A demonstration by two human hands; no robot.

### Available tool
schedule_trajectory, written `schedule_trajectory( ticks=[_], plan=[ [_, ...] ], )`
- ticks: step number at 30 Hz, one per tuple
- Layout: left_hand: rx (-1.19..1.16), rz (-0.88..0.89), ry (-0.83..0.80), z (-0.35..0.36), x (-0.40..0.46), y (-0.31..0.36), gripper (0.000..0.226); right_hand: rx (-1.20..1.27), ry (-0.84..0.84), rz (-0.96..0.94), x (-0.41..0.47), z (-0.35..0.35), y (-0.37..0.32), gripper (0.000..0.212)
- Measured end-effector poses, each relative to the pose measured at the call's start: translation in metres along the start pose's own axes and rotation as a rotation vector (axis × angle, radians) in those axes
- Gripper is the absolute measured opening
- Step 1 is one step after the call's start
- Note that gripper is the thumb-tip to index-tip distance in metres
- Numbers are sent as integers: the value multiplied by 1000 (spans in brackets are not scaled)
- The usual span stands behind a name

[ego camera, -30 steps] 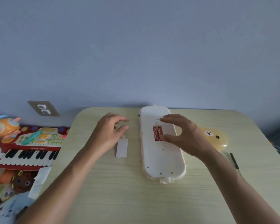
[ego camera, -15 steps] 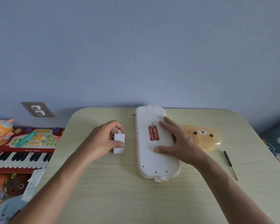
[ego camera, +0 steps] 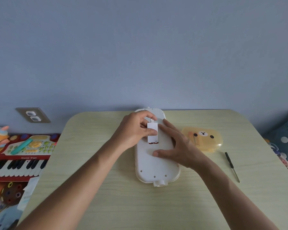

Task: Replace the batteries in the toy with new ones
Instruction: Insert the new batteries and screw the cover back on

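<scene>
Holding cover over toy, table edges distant.

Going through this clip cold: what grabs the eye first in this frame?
Mid-table, the left hand holds a small white battery cover over the red batteries in the long white toy, which the right hand presses flat. A yellow bear-face case and a black screwdriver lie to the right.

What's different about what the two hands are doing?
The left hand pinches the small white cover in its fingers, while the right hand holds nothing. The left hand is curled and raised over the batteries; the right hand lies flat, spread on the toy. Both are over the toy's white back.
</scene>
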State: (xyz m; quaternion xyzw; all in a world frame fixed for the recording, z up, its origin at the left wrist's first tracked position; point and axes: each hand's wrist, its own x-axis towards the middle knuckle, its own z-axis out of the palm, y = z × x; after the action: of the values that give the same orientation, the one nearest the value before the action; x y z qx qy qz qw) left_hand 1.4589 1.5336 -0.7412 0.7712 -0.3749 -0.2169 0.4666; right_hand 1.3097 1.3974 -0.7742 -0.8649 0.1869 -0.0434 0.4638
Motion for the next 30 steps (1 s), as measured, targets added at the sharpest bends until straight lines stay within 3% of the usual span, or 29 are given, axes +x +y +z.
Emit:
schedule_trajectory(
  ticks=[11, 17, 20, 30],
  plan=[
    [74, 25, 6, 5, 1, -4, 40, -24, -11, -20, 1, 0, 3, 102],
    [237, 80, 48, 5, -4, -5, 43, -22, -10, -13, 0, 0, 1, 102],
    [301, 165, 70, 5, -3, -8, 41, -21, -10, -15, -1, 0, 1, 102],
    [343, 197, 118, 10, -7, -18, 32, -42, -1, -12, -2, 0, 0, 102]
  ],
)
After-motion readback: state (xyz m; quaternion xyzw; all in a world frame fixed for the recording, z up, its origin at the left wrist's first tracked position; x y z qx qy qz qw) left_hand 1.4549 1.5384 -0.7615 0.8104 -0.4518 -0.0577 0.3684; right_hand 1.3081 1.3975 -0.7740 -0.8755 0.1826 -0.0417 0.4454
